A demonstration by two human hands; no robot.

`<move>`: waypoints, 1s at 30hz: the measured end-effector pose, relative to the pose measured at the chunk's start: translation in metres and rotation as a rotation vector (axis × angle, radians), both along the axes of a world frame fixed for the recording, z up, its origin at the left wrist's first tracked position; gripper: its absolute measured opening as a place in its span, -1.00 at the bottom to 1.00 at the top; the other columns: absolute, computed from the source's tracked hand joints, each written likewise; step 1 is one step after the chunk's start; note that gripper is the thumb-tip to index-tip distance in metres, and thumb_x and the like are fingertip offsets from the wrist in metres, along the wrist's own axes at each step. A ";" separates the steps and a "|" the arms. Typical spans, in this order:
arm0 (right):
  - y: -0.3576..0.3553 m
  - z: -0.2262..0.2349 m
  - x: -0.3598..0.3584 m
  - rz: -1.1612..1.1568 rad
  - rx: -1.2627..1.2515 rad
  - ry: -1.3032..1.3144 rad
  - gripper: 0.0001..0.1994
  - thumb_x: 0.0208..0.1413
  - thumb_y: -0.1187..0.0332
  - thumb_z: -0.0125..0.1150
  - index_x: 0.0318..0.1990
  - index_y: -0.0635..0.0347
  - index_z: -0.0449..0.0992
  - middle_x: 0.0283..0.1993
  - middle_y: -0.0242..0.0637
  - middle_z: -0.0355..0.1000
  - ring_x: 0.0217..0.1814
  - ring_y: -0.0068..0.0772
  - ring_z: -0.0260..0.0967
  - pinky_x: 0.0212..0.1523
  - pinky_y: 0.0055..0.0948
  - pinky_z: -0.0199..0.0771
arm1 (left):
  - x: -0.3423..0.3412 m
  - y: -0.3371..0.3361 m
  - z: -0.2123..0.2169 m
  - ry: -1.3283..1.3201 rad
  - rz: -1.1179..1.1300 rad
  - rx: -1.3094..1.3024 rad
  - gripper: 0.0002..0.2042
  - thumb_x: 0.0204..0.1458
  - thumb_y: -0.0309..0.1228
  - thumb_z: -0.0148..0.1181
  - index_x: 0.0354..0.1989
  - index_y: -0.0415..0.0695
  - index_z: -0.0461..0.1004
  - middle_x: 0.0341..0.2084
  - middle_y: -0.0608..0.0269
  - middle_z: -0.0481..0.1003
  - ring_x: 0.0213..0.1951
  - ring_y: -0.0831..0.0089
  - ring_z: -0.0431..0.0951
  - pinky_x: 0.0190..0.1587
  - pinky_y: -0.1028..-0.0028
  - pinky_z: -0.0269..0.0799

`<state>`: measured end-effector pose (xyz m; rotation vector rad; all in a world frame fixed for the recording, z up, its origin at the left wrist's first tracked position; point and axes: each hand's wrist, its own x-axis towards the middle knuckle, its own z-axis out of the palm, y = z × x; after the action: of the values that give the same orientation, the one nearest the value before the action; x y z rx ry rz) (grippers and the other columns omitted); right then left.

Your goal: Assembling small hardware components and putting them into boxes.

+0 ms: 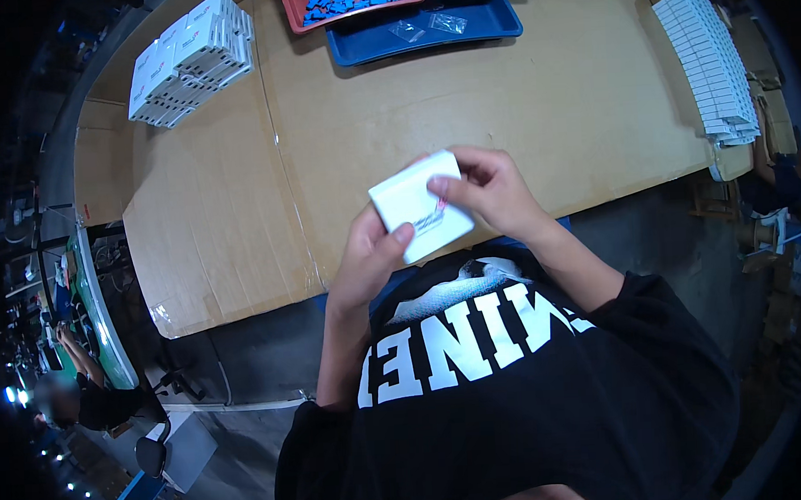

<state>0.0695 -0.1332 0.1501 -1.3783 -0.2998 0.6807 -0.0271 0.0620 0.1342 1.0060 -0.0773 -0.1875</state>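
Observation:
Between my two hands is a small flat white box with dark and pink print on its upper face. It is held up in front of my chest, over the near edge of the table. My left hand grips its lower left side, with the thumb on the printed face. My right hand closes on the upper right corner, thumb pressed on the face and fingers curled behind. The fingers under the box are mostly hidden.
The cardboard-covered table bears stacked white boxes at far left and a long stack of white boxes at right. At the back stand a red tray of blue parts and a blue tray with clear bags. A co-worker is at left.

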 end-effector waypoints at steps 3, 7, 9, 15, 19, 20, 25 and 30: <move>0.011 -0.012 0.008 -0.176 0.058 0.049 -0.56 0.27 0.36 0.37 0.23 0.34 0.45 0.03 -0.12 0.58 -0.07 -0.58 0.58 -0.15 -0.57 0.61 | 0.012 -0.013 0.003 0.243 0.034 -0.297 -0.36 0.46 -0.08 -0.22 0.52 -0.31 -0.03 0.38 0.01 0.28 0.36 0.17 0.37 0.25 0.12 0.48; 0.005 -0.028 0.014 -0.130 -0.168 -0.596 -0.41 0.18 0.22 0.44 0.29 0.29 0.40 0.33 -0.06 0.39 0.38 -0.20 0.38 0.34 -0.22 0.41 | 0.019 -0.017 -0.009 0.366 0.040 -0.468 -0.33 0.42 0.15 -0.34 0.42 -0.16 0.19 0.21 -0.01 0.43 0.16 0.10 0.56 0.19 0.02 0.55; -0.001 -0.021 0.017 0.041 -0.237 -0.684 -0.33 0.09 0.19 0.46 0.35 0.14 0.39 0.49 -0.14 0.24 0.57 -0.12 0.11 0.52 -0.09 0.10 | 0.022 -0.017 -0.015 0.481 0.101 -0.480 -0.32 0.39 0.24 -0.33 0.34 -0.11 0.26 0.12 -0.02 0.48 0.05 0.08 0.61 0.17 -0.02 0.55; 0.002 -0.042 0.010 0.226 -0.141 -0.483 -0.46 0.19 0.21 0.37 0.30 0.19 0.49 0.38 -0.04 0.39 0.41 -0.07 0.37 0.40 -0.16 0.33 | 0.027 -0.029 -0.015 0.636 0.098 -0.464 -0.31 0.38 0.29 -0.39 0.25 -0.08 0.31 0.06 0.05 0.47 0.08 0.17 0.55 0.11 0.03 0.50; 0.003 -0.053 0.007 0.171 -0.060 -0.475 -0.56 0.26 0.24 0.29 0.23 0.24 0.56 0.29 -0.03 0.49 0.33 -0.09 0.44 0.36 -0.21 0.39 | 0.026 -0.029 -0.024 0.612 0.121 -0.449 -0.32 0.39 0.27 -0.44 0.23 -0.07 0.33 0.08 0.08 0.45 0.09 0.24 0.52 0.13 0.08 0.48; 0.003 -0.054 0.007 0.178 -0.060 -0.421 -0.58 0.29 0.23 0.26 0.22 0.25 0.57 0.29 -0.03 0.49 0.33 -0.11 0.45 0.35 -0.21 0.40 | 0.025 -0.030 -0.024 0.601 0.130 -0.456 -0.33 0.40 0.26 -0.45 0.23 -0.07 0.33 0.07 0.09 0.46 0.08 0.25 0.52 0.12 0.09 0.48; 0.005 -0.052 0.009 0.207 -0.055 -0.301 -0.57 0.37 0.16 0.17 0.21 0.29 0.57 0.29 -0.07 0.50 0.31 -0.17 0.46 0.32 -0.24 0.43 | 0.024 -0.031 -0.022 0.600 0.143 -0.449 -0.33 0.40 0.26 -0.46 0.23 -0.06 0.34 0.07 0.12 0.47 0.07 0.28 0.53 0.10 0.12 0.49; 0.002 -0.071 0.020 0.182 -0.059 -0.033 -0.52 0.48 0.04 -0.03 0.25 0.22 0.55 0.28 -0.14 0.50 0.28 -0.26 0.46 0.32 -0.30 0.41 | 0.023 -0.026 -0.029 0.634 0.094 -0.479 -0.35 0.38 0.27 -0.31 0.22 -0.05 0.36 0.11 0.09 0.47 0.09 0.20 0.54 0.15 0.10 0.49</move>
<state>0.0900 -0.1308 0.0795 -1.4303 -0.4377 0.8229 -0.0036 0.0355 0.1047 0.4389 0.4833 -0.3738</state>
